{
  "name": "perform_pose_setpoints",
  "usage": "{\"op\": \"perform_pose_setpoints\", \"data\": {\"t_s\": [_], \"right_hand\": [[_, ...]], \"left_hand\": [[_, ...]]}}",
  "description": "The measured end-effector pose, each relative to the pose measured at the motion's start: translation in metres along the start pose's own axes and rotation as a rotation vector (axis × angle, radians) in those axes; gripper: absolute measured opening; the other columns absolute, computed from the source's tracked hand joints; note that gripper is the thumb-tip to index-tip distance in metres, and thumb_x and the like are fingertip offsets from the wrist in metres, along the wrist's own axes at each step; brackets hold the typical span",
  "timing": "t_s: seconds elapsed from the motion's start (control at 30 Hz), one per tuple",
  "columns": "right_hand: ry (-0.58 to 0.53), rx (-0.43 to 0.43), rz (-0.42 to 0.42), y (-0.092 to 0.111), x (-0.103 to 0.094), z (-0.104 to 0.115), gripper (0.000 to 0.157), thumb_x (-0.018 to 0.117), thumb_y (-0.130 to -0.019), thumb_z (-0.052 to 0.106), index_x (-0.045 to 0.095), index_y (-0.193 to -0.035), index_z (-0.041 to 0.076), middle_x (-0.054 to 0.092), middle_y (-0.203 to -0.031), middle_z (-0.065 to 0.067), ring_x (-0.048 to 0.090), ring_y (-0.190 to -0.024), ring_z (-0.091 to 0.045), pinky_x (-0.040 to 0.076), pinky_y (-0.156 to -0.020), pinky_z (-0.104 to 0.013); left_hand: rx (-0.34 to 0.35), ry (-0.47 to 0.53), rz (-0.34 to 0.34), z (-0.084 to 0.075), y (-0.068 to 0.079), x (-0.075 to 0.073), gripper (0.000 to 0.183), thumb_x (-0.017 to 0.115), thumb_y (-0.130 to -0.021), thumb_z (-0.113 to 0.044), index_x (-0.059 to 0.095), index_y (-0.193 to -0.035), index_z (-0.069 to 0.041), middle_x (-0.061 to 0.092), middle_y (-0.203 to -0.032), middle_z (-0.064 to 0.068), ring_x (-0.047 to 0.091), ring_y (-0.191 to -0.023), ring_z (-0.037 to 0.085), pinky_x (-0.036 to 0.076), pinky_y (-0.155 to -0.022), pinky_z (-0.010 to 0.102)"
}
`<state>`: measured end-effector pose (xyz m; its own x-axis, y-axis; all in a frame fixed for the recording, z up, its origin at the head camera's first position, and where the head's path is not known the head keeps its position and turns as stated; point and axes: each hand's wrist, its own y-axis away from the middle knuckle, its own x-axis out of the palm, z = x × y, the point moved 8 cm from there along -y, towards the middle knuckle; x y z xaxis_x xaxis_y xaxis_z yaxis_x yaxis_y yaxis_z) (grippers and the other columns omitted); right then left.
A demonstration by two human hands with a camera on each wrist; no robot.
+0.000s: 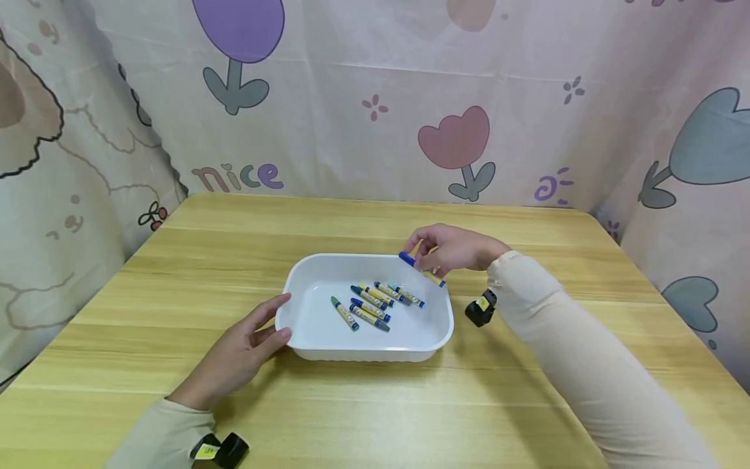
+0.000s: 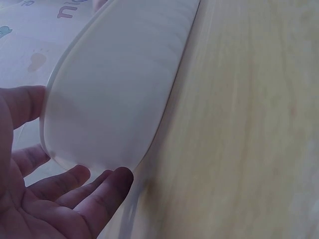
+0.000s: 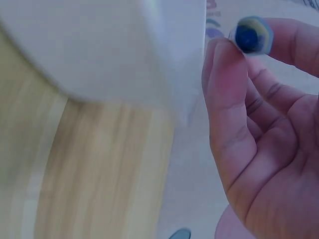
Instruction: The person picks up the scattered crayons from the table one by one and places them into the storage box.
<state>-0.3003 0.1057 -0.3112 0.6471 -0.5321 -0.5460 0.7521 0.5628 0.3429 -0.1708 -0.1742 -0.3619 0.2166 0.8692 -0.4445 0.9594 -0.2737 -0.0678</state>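
A white plastic tray (image 1: 316,326) sits on the table with several crayons (image 1: 370,317) lying loose inside, mostly in the middle. My left hand (image 1: 240,352) holds the tray's left end, its thumb and fingers spread around the rim and wall; the left wrist view shows its fingertips against the white wall (image 2: 109,99). Over the tray's far right corner, my right hand (image 1: 448,249) pinches a blue crayon (image 1: 407,258) with a yellow wrapper between thumb and fingers. In the right wrist view the crayon's blue end (image 3: 251,36) points at the camera.
The wood-grain table (image 1: 176,273) extends around the tray on all sides. A printed curtain (image 1: 346,143) with flowers hangs behind it and along both sides. Black wrist cameras (image 1: 482,309) are worn on both sleeves.
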Motion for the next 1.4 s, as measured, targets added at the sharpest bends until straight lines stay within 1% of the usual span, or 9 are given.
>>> {"op": "perform_pose_setpoints", "data": {"t_s": [0.27,0.43,0.57,0.7,0.83,1.0,1.23,1.33,1.4], "right_hand": [[0.103,-0.040,0.048,-0.023,0.023,0.034,0.031,0.063,-0.092,0.008,0.058,-0.123,0.009,0.059,-0.105,-0.013,0.061,-0.092,-0.025,0.057,-0.076,-0.035],[0.122,-0.081,0.085,-0.034,0.042,0.057,0.028,0.063,-0.093,0.008,0.058,-0.120,0.010,0.060,-0.102,-0.013,0.063,-0.087,-0.024,0.058,-0.074,-0.034],[0.090,-0.112,0.127,-0.041,0.057,0.070,0.028,0.063,-0.093,0.007,0.057,-0.121,0.006,0.061,-0.100,-0.014,0.064,-0.087,-0.028,0.058,-0.074,-0.033],[0.050,-0.117,0.158,-0.044,0.067,0.075,0.033,0.063,-0.094,0.007,0.054,-0.125,0.001,0.060,-0.101,-0.015,0.064,-0.092,-0.036,0.058,-0.074,-0.034],[0.067,-0.123,0.140,-0.042,0.066,0.069,0.033,0.062,-0.095,0.009,0.054,-0.126,0.000,0.061,-0.104,-0.017,0.064,-0.092,-0.036,0.058,-0.073,-0.034],[0.065,-0.170,0.048,-0.031,0.049,0.056,0.029,0.061,-0.096,0.009,0.056,-0.123,0.000,0.062,-0.107,-0.022,0.065,-0.089,-0.035,0.058,-0.071,-0.035],[0.053,-0.225,-0.169,0.000,0.017,0.040,0.023,0.063,-0.095,0.010,0.059,-0.115,0.000,0.063,-0.095,-0.018,0.065,-0.079,-0.036,0.058,-0.065,-0.039],[0.017,-0.247,-0.266,0.019,0.003,0.033,0.018,0.063,-0.094,0.008,0.060,-0.109,0.000,0.060,-0.089,-0.014,0.063,-0.069,-0.033,0.056,-0.059,-0.036],[-0.015,-0.251,-0.341,0.032,-0.007,0.027,0.014,0.064,-0.093,0.008,0.060,-0.105,0.000,0.059,-0.087,-0.013,0.059,-0.063,-0.027,0.053,-0.055,-0.031]], "left_hand": [[-0.009,-0.018,-0.007,0.002,0.001,0.001,0.056,0.055,-0.101,-0.026,0.033,-0.151,-0.010,0.028,-0.153,0.024,0.052,-0.123,0.038,0.050,-0.093,0.034],[-0.004,-0.018,-0.007,0.001,0.002,0.001,0.057,0.055,-0.101,-0.024,0.032,-0.151,-0.011,0.027,-0.153,0.026,0.052,-0.123,0.039,0.051,-0.092,0.036],[-0.007,0.001,-0.003,0.001,0.001,0.001,0.056,0.055,-0.101,-0.023,0.032,-0.151,-0.010,0.026,-0.154,0.026,0.051,-0.124,0.038,0.051,-0.092,0.035],[-0.012,0.016,0.002,0.001,0.000,0.003,0.056,0.054,-0.101,-0.024,0.032,-0.151,-0.011,0.025,-0.154,0.025,0.050,-0.125,0.039,0.050,-0.093,0.036],[-0.013,0.018,-0.002,0.000,-0.001,0.006,0.056,0.055,-0.101,-0.025,0.033,-0.151,-0.010,0.025,-0.154,0.025,0.050,-0.125,0.040,0.049,-0.094,0.037],[-0.005,0.011,-0.011,-0.002,-0.002,0.008,0.056,0.056,-0.100,-0.023,0.034,-0.150,-0.008,0.027,-0.153,0.025,0.050,-0.124,0.040,0.049,-0.094,0.038],[0.013,-0.024,-0.018,-0.002,0.000,0.005,0.058,0.056,-0.100,-0.023,0.031,-0.151,-0.010,0.029,-0.152,0.025,0.053,-0.122,0.039,0.050,-0.093,0.039],[0.028,-0.011,-0.028,-0.001,-0.001,0.003,0.060,0.059,-0.099,-0.021,0.031,-0.151,-0.010,0.032,-0.151,0.025,0.053,-0.122,0.040,0.052,-0.091,0.037],[0.036,-0.027,-0.048,-0.001,-0.001,-0.001,0.061,0.060,-0.098,-0.021,0.030,-0.151,-0.011,0.035,-0.150,0.024,0.053,-0.122,0.040,0.052,-0.090,0.037]]}}
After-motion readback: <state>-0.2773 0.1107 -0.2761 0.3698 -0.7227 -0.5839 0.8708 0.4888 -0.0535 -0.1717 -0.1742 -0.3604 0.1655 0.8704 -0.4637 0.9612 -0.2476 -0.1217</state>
